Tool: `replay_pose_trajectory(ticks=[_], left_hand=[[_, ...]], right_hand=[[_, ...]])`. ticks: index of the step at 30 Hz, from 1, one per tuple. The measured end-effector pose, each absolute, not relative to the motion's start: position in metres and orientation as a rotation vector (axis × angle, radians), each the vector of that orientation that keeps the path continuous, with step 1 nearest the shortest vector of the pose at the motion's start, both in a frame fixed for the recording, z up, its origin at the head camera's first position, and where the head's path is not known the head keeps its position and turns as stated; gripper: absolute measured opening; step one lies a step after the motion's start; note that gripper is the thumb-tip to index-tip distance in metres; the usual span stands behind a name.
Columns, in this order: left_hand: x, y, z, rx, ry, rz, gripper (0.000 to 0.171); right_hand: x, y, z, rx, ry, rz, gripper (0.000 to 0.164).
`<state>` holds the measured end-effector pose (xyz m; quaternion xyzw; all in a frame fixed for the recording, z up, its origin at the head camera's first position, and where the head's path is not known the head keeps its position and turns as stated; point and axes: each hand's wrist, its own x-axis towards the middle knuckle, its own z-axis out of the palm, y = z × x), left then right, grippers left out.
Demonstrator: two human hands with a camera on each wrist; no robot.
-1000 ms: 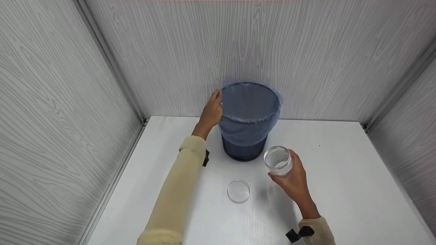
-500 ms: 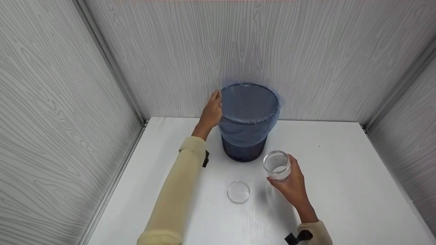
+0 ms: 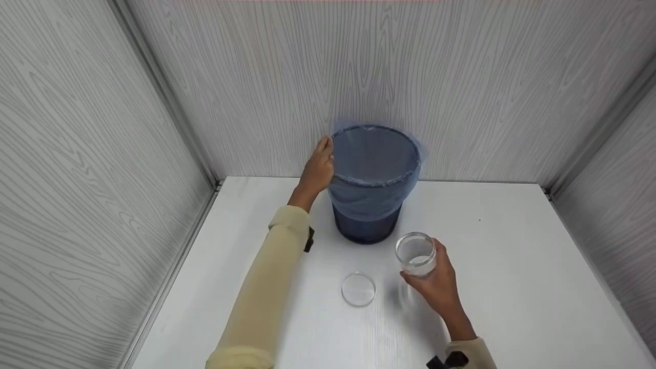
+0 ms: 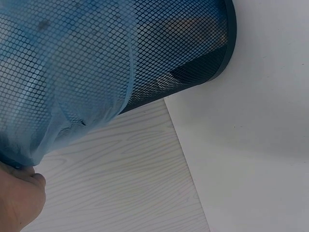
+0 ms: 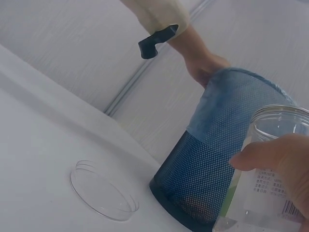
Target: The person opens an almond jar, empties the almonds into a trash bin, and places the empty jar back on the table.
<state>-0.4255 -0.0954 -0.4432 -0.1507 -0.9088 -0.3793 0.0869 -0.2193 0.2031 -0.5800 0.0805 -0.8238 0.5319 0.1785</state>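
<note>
My left hand (image 3: 319, 166) grips the left rim of a dark mesh wastebasket (image 3: 366, 225), which stands upright at the back of the table. A thin blue liner bag (image 4: 91, 63) is folded over the basket's rim. In my right hand (image 3: 439, 284) is a clear jar (image 3: 416, 252), lidless, its mouth tilted up toward the head camera. The right wrist view shows the thumb (image 5: 263, 153) across the jar's side and a printed label with a barcode (image 5: 291, 210). A clear round lid (image 3: 359, 289) lies on the table between my arms, left of the jar.
The white table (image 3: 512, 287) is enclosed by a back wall (image 3: 461, 77) and side walls with a grey wood-grain pattern. The basket stands close to the back wall. Small black clips (image 3: 309, 240) sit at both sleeve cuffs.
My right hand has drawn the jar slightly back from the wastebasket, toward the near side of the table. The left hand, basket and lid have stayed in place.
</note>
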Motion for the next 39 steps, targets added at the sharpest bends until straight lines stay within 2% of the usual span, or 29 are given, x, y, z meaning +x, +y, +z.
replay_pose_trajectory(ticks=[39], left_hand=[[-0.425, -0.095, -0.443, -0.454, -2.701, -1.123, 0.053]], right_hand=[[-0.203, 0.195, -0.620, 0.049, -2.342, 1.638, 0.103]])
